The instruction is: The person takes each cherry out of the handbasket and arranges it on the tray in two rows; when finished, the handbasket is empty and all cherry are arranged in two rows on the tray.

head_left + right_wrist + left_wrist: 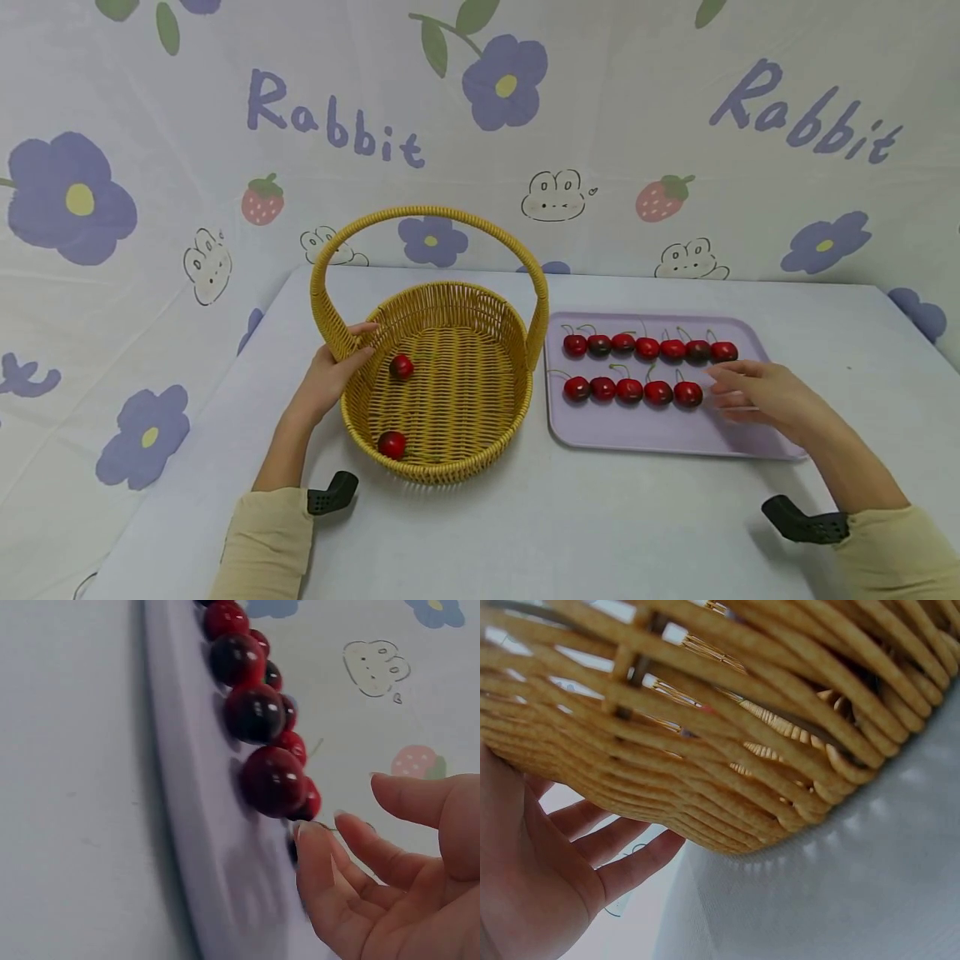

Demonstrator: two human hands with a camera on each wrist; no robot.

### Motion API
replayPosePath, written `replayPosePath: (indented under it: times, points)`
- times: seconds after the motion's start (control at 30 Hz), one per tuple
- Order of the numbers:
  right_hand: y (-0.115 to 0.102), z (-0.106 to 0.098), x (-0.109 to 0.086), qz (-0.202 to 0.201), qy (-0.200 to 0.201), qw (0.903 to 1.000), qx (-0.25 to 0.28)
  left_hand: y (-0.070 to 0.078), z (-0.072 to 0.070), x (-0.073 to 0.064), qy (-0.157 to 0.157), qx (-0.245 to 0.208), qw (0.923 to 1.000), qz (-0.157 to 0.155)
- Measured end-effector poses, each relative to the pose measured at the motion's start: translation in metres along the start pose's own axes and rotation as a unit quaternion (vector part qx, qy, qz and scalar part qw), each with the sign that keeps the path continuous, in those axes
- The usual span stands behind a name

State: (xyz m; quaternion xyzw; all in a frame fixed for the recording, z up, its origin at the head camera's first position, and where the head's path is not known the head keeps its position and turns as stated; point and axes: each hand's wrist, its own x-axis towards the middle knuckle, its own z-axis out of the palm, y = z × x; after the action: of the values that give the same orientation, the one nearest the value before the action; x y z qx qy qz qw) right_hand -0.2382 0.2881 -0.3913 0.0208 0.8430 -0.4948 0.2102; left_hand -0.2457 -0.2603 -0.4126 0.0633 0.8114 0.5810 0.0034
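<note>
A yellow woven basket (442, 467) with a tall arched handle stands left of centre. My left hand (330, 375) holds its left rim by the foot of the handle, the thumb over the edge. From below, the left wrist view shows that hand's fingers (641, 862) against the basket's outer weave (705, 780). Two cherries (401, 367) lie inside, toward the left. On a lilac tray (622, 431), several cherries (628, 392) form two rows, stems on. My right hand (772, 400) hovers over the tray's right part, fingers loosely bent and holding nothing, near the rightmost cherries (274, 781).
The white-covered table (585, 525) extends in front of the basket and tray. Behind it hangs a pale cloth (480, 167) printed with flowers, rabbits and strawberries. A black wrist mount (333, 493) sticks out from the left sleeve, and another black mount (806, 521) from the right.
</note>
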Motion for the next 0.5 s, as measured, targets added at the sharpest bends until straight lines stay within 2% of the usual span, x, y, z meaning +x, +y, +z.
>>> replayPosePath:
  times: [0.1,0.3,0.4,0.5]
  points:
    - [-0.004,-0.006,-0.004,0.0,-0.01,0.9999,-0.01,0.0,0.0,0.0,0.0,0.0,1.0,0.0]
    - [-0.013,-0.011,-0.011,-0.042,-0.067,0.9968,0.01,0.001,0.0,0.0,0.0,-0.002,1.0,-0.001]
    - [-0.021,-0.007,-0.014,-0.063,-0.106,0.9918,0.035,0.0,0.0,0.0,0.001,0.0,1.0,-0.002]
    - [-0.028,-0.001,-0.016,-0.087,-0.147,0.9828,0.072,0.001,0.0,0.0,0.001,0.002,1.0,-0.002]
